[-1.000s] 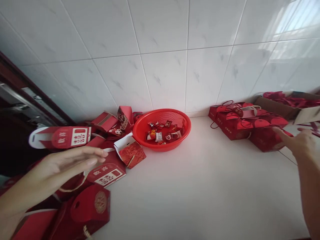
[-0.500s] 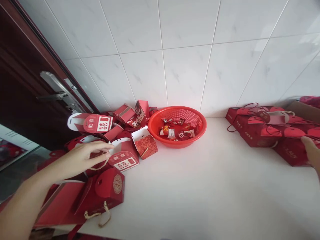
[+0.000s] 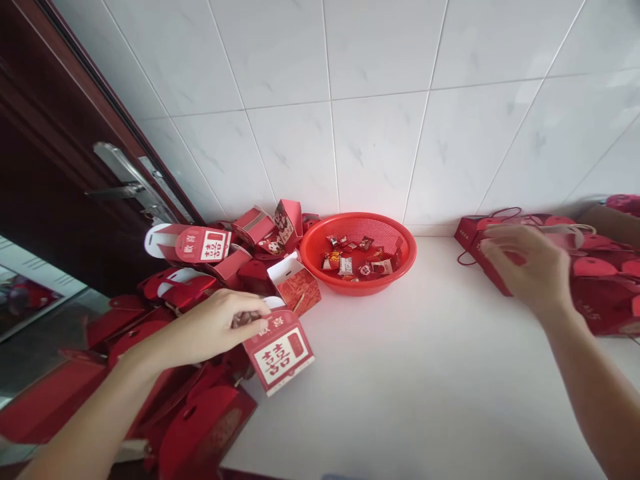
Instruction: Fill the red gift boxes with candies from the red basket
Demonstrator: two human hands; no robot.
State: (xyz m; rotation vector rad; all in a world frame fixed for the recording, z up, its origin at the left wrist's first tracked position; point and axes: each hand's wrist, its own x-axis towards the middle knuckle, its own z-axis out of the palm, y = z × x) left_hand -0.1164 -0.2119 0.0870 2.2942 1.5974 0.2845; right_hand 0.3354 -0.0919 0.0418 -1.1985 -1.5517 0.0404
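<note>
My left hand (image 3: 227, 323) is closed on the top edge of a red gift box (image 3: 280, 357) with a white double-happiness label. The box is tilted, its label side facing me, over the left part of the white counter. My right hand (image 3: 530, 270), a little blurred, hovers in front of the red boxes on the right with bent fingers apart and nothing visible in them. Between the hands, a red plastic basket (image 3: 357, 283) stands by the wall with several wrapped candies (image 3: 345, 265) in it.
Several red gift boxes (image 3: 187, 245) lie heaped on the left, some open. More closed red boxes (image 3: 603, 303) with cord handles stand in a group on the right. A tiled wall (image 3: 375, 153) runs behind, and a dark door (image 3: 45, 147) is at the left.
My left hand has taken hold of the labelled box and brought it right and towards me. My right hand has come in from the right edge, moving left. Boxes at the front left have shifted.
</note>
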